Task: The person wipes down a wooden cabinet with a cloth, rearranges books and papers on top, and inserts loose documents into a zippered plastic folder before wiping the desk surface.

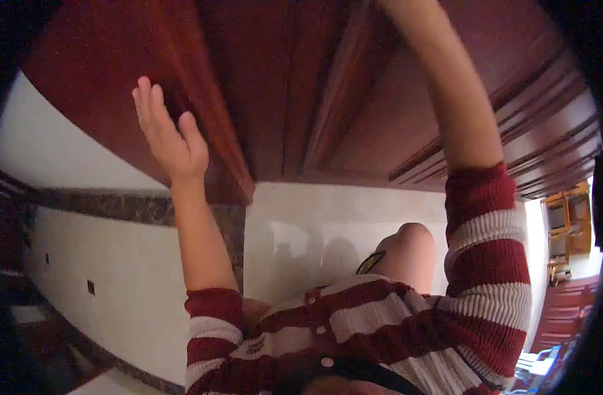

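My left hand (171, 135) is raised in front of a dark red wooden door frame (189, 59), fingers stretched out and thumb apart. Nothing is in it, and I cannot tell whether it touches the wood. Beside the frame is a dark red panelled wooden door (265, 85). My right forearm (456, 85) reaches up across the door's face. The right hand itself lies beyond the top edge of the picture, so what it touches is hidden.
Pale floor tiles (281, 257) lie below, crossed by a dark marbled strip (133, 205). A white wall (64, 131) stands at the left. Far right are wooden shelves (568, 224) and another red panelled surface (565, 313). My bare knee (410, 250) shows below the door.
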### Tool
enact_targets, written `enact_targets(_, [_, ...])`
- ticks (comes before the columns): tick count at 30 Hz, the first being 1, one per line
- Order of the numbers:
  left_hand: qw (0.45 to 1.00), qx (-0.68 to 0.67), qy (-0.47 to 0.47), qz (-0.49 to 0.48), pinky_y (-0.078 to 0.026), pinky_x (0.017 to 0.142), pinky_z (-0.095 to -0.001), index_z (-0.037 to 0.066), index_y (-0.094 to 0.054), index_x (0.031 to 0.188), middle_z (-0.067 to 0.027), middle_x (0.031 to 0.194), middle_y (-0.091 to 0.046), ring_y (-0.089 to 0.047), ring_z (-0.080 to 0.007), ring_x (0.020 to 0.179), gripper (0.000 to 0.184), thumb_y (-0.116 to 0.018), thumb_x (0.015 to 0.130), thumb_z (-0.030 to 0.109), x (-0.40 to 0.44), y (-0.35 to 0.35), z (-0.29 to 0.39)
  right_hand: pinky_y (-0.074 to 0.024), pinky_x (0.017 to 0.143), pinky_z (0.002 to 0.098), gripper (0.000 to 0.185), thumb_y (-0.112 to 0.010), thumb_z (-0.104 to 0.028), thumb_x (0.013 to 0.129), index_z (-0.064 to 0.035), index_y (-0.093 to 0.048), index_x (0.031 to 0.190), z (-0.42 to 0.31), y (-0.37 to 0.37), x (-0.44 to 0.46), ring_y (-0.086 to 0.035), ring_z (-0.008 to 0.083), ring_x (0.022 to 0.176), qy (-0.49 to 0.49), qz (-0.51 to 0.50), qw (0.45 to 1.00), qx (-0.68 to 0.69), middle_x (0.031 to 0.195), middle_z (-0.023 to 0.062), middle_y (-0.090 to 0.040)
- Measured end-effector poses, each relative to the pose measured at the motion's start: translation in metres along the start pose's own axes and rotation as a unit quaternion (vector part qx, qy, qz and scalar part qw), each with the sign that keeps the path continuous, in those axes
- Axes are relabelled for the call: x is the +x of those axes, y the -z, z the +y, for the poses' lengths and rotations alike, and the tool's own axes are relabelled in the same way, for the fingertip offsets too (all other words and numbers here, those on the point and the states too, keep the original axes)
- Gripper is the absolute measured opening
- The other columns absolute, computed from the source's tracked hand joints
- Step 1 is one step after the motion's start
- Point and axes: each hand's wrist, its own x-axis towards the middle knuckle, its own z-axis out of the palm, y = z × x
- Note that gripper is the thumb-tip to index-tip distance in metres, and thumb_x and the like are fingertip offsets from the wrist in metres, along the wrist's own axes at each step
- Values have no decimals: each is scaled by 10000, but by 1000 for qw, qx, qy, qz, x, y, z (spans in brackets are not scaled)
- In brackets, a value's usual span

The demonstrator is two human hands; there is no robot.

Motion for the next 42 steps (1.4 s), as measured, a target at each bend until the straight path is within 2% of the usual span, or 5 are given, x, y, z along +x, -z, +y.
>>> enact_targets(12, [979,90,6,-185,-2,1048,-638,115,-28,1479,-226,1514,103,77,-479,1372,786,-442,920,483,-92,-7,-46,-402,962,461,405,-512,-224,808,-124,-546,1199,-316,-19,-539,-512,325,1125,379,-573,724,61,1219,101,-532])
enact_targets(24, [975,94,-2,-202,47,1066,-600,133,49,1475,-219,1500,181,142,-478,1360,845,-456,908,504,-72,8,-38,-379,956,425,383,-534,-181,787,-143,-541,1169,-311,-71,-355,-515,250,1083,-43,-313,911,266,1253,102,-507])
enact_targets(27, [965,95,35,-242,117,1063,-571,36,87,1453,-261,1466,235,237,-455,1338,922,-479,899,508,-72,11,-39,-310,1053,430,398,-491,-151,809,-108,-504,1205,-343,-73,-390,-452,271,1208,-41,-581,734,349,1295,105,-474])
enact_targets(36, [963,59,43,-260,196,1030,-538,61,201,1423,-265,1407,349,342,-373,1308,921,-506,931,383,-75,17,-51,-190,1132,423,512,-482,-165,812,-53,-420,1309,-432,-65,-656,-331,276,1293,2,-479,844,243,1338,117,-410])
enact_targets(42, [960,63,43,-270,208,1030,-516,64,237,1408,-259,1394,373,341,-359,1310,910,-495,944,341,-77,17,-51,-271,1080,402,465,-475,-208,859,-92,-444,1308,-181,108,-603,-403,257,1227,4,-615,703,357,1301,101,-458])
